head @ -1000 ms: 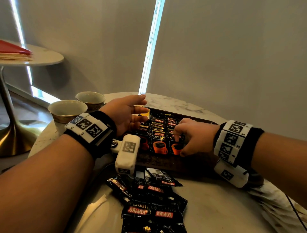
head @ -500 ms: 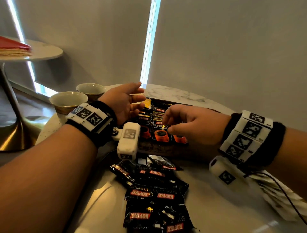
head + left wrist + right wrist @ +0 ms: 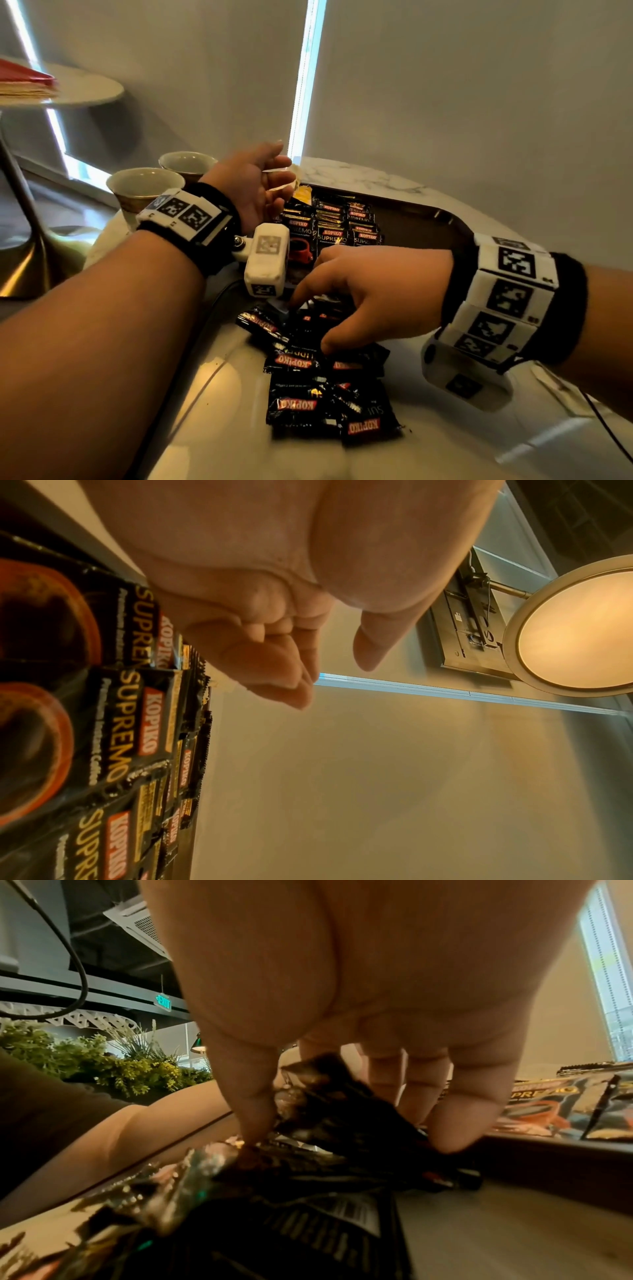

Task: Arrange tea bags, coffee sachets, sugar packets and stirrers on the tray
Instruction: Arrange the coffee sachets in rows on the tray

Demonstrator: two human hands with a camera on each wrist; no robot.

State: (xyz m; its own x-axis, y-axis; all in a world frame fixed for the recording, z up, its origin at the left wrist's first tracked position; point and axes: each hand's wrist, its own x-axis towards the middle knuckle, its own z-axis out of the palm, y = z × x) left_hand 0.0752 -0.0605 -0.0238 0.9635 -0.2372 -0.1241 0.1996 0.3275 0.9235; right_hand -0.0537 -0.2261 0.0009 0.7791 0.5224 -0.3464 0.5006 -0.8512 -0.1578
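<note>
A dark wooden tray [image 3: 445, 219] sits at the back of the marble table, with rows of black Kopiko coffee sachets [image 3: 330, 233] laid in its left part. A loose pile of the same sachets [image 3: 325, 394] lies on the table in front of it. My right hand [image 3: 310, 323] is down on the pile's far end. Its thumb and curled fingers close round one black sachet [image 3: 329, 1102], which stands raised between them. My left hand [image 3: 284, 164] hovers over the tray's left end, fingers relaxed and holding nothing. The left wrist view shows this hand [image 3: 332, 669] above the tray's sachets [image 3: 113, 723].
Two pale bowls [image 3: 144, 185] [image 3: 186, 164] stand left of the tray. A yellow packet [image 3: 303, 193] lies at the tray's back left corner. White paper packets [image 3: 565, 394] lie by my right wrist. A side table [image 3: 75, 89] stands far left.
My right hand has left the tray, come back toward me and dropped onto the loose pile, closing on a sachet. The left hand has stayed over the tray's left end.
</note>
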